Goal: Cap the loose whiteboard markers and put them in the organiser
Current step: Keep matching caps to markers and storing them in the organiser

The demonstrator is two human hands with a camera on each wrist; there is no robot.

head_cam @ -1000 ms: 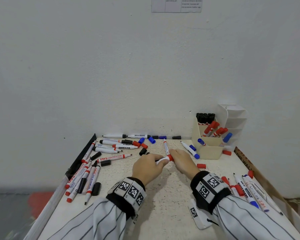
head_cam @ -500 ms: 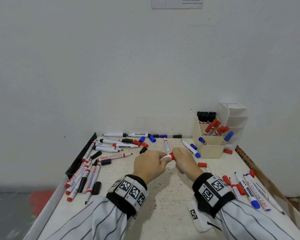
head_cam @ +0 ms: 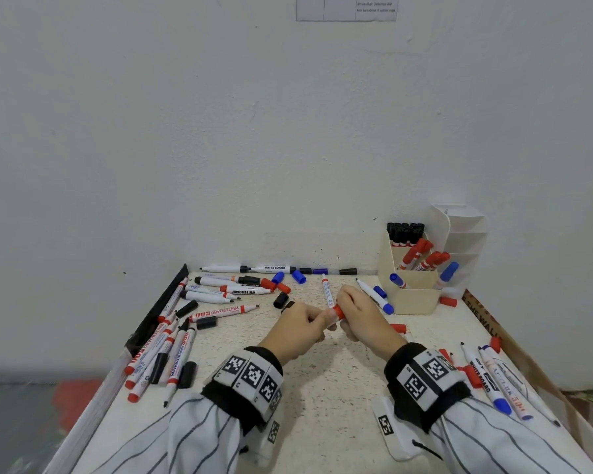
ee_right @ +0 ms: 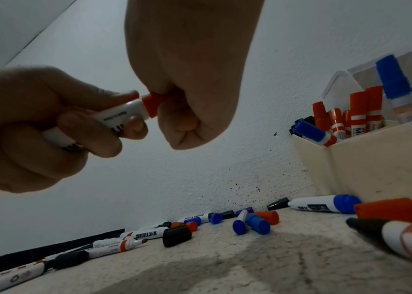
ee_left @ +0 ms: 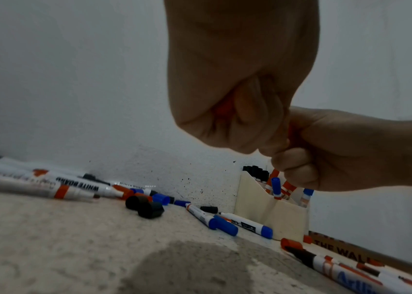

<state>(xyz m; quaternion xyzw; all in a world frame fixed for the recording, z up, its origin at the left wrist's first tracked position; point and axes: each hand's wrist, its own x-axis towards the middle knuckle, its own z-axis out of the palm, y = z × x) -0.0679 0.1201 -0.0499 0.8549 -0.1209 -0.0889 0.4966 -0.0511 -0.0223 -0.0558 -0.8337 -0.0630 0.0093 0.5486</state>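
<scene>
Pressing a red cap (ee_right: 152,105) onto a white marker (ee_right: 122,113), I have both hands raised over the bench (head_cam: 322,405), in front of and to the left of the cream organiser (head_cam: 415,297). My left hand (head_cam: 300,331) wraps its fingers (ee_right: 134,124) round the barrel; my right hand (head_cam: 363,319) curls round the cap, pinching it at the marker's end. The marker looks light, stiff and smooth, so I judge a firm hold mid-barrel suits it, with a straight push on the cap to avoid slipping. Whether the cap is fully seated I cannot tell. Capped red, black and blue markers already stand in the organiser; many loose markers and caps lie on the bench to its left and in front of it.
</scene>
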